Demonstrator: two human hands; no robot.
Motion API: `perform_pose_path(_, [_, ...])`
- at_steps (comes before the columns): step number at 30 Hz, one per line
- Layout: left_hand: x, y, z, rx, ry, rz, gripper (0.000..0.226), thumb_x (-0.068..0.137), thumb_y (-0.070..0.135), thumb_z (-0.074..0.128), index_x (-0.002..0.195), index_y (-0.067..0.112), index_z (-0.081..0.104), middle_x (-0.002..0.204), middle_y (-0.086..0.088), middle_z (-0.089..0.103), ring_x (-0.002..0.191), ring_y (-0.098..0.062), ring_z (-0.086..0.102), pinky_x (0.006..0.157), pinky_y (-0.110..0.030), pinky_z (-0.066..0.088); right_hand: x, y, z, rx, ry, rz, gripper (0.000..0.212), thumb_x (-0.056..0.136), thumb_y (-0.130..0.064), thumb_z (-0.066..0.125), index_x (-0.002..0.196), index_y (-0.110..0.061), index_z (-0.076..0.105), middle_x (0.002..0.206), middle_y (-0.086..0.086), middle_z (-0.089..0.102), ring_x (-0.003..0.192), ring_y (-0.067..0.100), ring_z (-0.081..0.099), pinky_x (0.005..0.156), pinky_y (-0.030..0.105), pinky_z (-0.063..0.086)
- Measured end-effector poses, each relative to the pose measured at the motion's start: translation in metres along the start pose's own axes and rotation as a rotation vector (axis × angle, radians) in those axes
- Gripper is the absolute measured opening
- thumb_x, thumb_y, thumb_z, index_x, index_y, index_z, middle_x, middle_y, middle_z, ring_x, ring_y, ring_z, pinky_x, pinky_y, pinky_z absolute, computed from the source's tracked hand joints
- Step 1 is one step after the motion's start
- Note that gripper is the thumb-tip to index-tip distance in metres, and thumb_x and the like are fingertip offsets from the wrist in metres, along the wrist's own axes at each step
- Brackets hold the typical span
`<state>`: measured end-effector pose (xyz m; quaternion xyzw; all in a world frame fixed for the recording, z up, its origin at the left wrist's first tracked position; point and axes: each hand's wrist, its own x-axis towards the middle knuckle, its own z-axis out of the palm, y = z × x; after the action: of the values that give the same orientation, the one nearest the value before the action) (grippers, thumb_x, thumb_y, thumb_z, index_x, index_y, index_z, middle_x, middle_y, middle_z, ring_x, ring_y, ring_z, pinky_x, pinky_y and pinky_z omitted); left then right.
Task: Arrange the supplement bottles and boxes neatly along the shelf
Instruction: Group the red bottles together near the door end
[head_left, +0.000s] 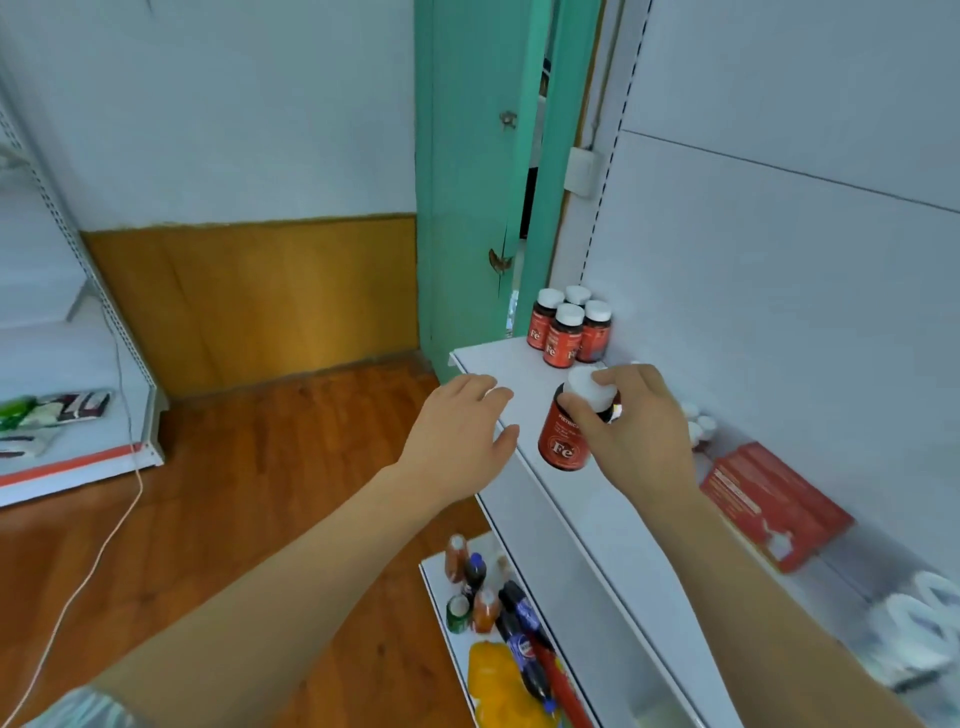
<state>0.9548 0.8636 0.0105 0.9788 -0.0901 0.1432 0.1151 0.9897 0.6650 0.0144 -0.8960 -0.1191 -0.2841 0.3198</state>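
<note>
My right hand (636, 415) grips the white cap of a red "Fe" supplement bottle (563, 441), held tilted just above the white shelf (498, 364). Over the shelf's front edge hovers my left hand (460, 431), fingers spread and holding nothing. Several matching red bottles (569, 327) with white caps stand grouped at the shelf's far end against the back panel. A red box (769, 499) lies flat on the shelf to the right of my right wrist. More white-capped bottles (698, 423) are partly hidden behind my right hand.
White bottles or caps (919, 623) sit blurred at the shelf's near right. A lower shelf (441, 639) holds drink bottles and a yellow pack. A green door frame (467, 182) stands beyond the shelf's end. Another shelving unit (78, 415) is at left, with wooden floor between.
</note>
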Motion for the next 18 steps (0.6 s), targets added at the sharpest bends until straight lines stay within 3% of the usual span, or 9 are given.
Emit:
perform_pose_path(3, [0.049,-0.027,0.011,0.01,-0.043,-0.002,0.05,0.1,0.046,0.042,0.145,0.024,0.043,0.153,0.0,0.041,0.143,-0.02,0.032,0.118,-0.036,0.026,0.042,0.01,0.038,-0.024,-0.017,0.003,0.042,0.08,-0.043,0.077,0.107,-0.013,0.065,0.111,0.004,0.062,0.095,0.025,0.061,0.073,0.028,0.044])
perform_pose_path(9, [0.135,-0.07,0.031,-0.001,-0.078,0.008,0.05,0.1,0.045,0.043,0.144,0.024,0.043,0.151,0.0,0.042,0.141,-0.021,0.034,0.117,-0.037,0.028,0.121,0.023,0.103,-0.074,-0.029,0.037,0.046,0.078,-0.046,0.077,0.109,-0.015,0.064,0.11,0.005,0.061,0.094,0.028,0.061,0.074,0.037,0.05])
perform_pose_path(18, [0.253,-0.145,0.077,-0.106,-0.111,0.137,0.045,0.099,0.038,0.046,0.14,0.02,0.049,0.143,-0.001,0.05,0.132,-0.021,0.043,0.112,-0.038,0.036,0.186,0.043,0.199,-0.271,0.03,0.098,0.043,0.076,-0.045,0.079,0.102,-0.014,0.065,0.099,0.006,0.063,0.084,0.029,0.062,0.063,0.031,0.045])
